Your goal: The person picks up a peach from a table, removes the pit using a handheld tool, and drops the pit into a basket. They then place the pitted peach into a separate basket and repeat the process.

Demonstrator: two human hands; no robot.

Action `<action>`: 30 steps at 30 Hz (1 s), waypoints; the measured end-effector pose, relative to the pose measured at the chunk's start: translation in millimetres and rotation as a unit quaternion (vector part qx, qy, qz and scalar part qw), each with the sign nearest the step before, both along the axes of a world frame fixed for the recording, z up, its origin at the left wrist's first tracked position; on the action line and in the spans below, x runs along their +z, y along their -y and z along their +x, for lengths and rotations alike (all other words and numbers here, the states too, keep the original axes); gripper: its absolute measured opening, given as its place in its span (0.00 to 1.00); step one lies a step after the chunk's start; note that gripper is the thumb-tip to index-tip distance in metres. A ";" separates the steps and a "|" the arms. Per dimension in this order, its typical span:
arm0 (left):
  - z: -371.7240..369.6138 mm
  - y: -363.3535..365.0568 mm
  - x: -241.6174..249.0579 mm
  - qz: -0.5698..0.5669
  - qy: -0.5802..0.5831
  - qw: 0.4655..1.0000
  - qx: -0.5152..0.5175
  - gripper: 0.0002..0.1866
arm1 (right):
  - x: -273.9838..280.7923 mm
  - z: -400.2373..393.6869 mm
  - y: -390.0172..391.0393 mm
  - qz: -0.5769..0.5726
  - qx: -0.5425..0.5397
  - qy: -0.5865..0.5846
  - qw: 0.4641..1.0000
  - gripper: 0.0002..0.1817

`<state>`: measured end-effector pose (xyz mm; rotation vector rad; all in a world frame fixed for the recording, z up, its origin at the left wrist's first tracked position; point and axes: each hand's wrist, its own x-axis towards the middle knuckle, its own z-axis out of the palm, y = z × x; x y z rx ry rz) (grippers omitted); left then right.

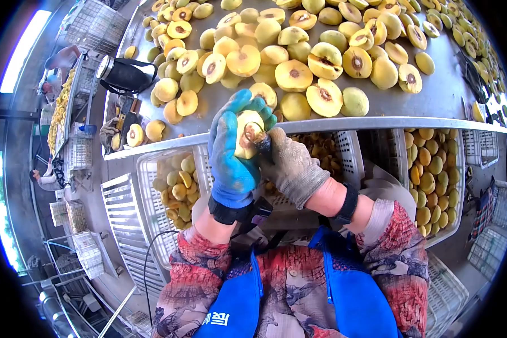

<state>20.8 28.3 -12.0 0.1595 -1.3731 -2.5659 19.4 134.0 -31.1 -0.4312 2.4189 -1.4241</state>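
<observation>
On the far left I see a black flask (125, 74) lying at the edge of the metal table (445, 90), with a white crate (152, 186) of pitted fruit below. My left hand (231, 160), in a blue glove, is wrapped around a peach half (248, 135), cut face turned to the right, fingers curled over its top. My right hand (291, 169), in a grey glove, is clenched on a small dark tool (263, 141) whose tip touches the pit hollow. Above and to the right, halved peaches (321, 62) cover the table; another crate (433, 169) of fruit sits below right.
</observation>
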 end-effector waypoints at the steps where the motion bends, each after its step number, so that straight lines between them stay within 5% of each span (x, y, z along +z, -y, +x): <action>1: 0.8 -0.5 1.4 -0.002 0.006 1.000 0.007 0.24 | -0.7 0.1 1.9 0.005 0.000 0.005 1.000 0.17; 18: 7.3 8.6 1.4 -0.200 -0.053 0.978 0.010 0.20 | 1.4 9.4 7.8 -0.047 0.021 0.060 0.997 0.20; 28: 6.6 25.2 5.7 -0.147 -0.011 0.981 -0.124 0.19 | 10.1 13.7 1.2 -0.015 0.085 0.142 0.986 0.30; 30: 7.2 26.5 9.3 -0.133 0.009 0.981 -0.143 0.18 | 29.5 9.4 -9.7 -0.056 0.106 0.257 0.959 0.29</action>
